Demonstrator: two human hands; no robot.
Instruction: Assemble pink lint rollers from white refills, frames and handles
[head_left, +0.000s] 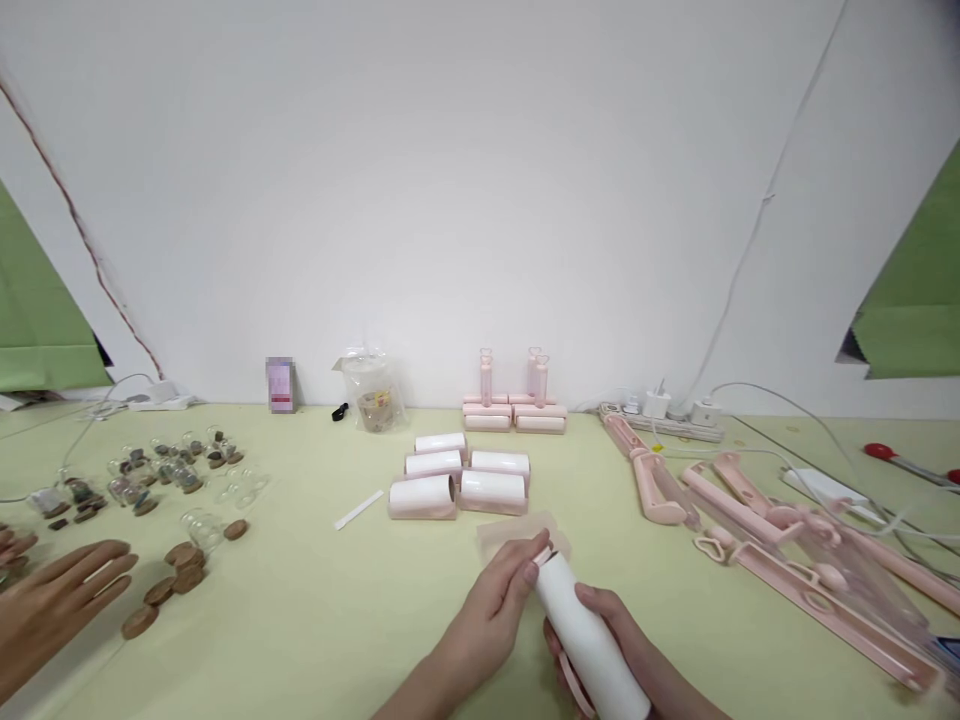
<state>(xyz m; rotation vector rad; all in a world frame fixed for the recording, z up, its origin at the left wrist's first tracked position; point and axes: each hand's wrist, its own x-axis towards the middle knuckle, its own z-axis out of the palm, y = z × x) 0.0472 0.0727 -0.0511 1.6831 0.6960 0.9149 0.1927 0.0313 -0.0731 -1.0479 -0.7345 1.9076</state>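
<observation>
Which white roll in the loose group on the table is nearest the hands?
The front-right roll, just beyond the tissue sheet. The other four lie left of it or behind. The left hand and right hand grip a sixth, separate roll.

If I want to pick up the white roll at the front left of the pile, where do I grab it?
Grab the front-left white roll around its round middle, coming from above with fingers on its front and back. It lies on its side in a pink cradle, ends pointing left and right, and another roll sits close on its right, so the top is the free side.

Right hand point(622, 640) gripping white lint roller point(589, 640), left hand point(491, 615) at its end, perhaps peeling
</observation>
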